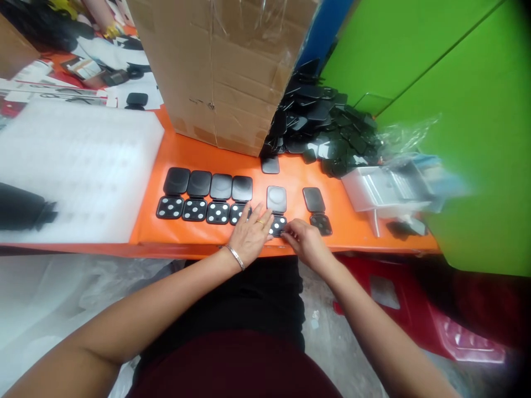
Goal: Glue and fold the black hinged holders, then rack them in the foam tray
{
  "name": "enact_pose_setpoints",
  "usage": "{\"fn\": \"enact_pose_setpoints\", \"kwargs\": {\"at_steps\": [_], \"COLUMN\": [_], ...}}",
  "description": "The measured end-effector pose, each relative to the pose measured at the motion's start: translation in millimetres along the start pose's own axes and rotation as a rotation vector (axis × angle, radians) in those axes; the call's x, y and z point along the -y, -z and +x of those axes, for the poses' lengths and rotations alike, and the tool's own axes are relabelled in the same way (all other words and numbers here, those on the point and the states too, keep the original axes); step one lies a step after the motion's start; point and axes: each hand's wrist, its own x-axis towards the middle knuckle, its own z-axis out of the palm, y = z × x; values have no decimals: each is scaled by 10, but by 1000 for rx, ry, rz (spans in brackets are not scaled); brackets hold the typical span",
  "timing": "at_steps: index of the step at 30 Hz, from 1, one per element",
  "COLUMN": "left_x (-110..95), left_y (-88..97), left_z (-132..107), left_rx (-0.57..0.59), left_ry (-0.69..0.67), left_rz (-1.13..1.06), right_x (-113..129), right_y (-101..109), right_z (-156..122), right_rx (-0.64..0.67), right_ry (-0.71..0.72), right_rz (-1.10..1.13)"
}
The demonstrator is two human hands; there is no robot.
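Observation:
Several open black hinged cases lie in a row on the orange table [186,155], their lower halves showing white dots. My left hand [250,235] rests flat with fingers spread, touching the fourth case [241,200] and the fifth case [276,209]. My right hand [304,241] is pinched at the lower edge of the fifth case; what its fingertips hold is too small to make out. One more open case [317,210] lies just right of my hands.
A large cardboard box [219,66] stands at the back. A heap of black cases [323,124] lies beside it, near a green wall [456,110]. White foam sheet [78,166] covers the left. A grey metal device [385,190] sits at right.

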Motion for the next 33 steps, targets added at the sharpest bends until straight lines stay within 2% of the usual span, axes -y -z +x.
{"fn": "enact_pose_setpoints", "kwargs": {"at_steps": [4,10,14,17,21,23,25,26,28,31,33], "left_x": [-42,-52,-56,-78,-101,-107,-113,-117,-129,-147,-150], "left_y": [11,-1,2,9,17,22,25,24,18,3,-3], "left_z": [-15,-50,-42,-35,-30,-32,-39,-44,-59,-79,-82], "left_rx": [-12,-39,-40,-39,-31,-21,-19,-24,-35,-50,-60], "left_ry": [24,47,55,73,109,112,115,119,129,143,145], "left_rz": [4,5,19,28,17,14,10,9,9,22,26], "right_x": [40,20,17,6,57,110,141,139,99,2,-44], "right_y": [3,5,30,147,318,366,401,419,448,408,300], "right_z": [72,22,19,124,223,154,-2,-101,-303,-514,-539], "right_rx": [43,-9,-2,115,373,524,621,622,539,292,107], "right_ry": [16,-33,1,98,210,187,101,40,-95,-258,-315], "right_rz": [-85,104,83,101,239,307,397,461,622,826,832]}}
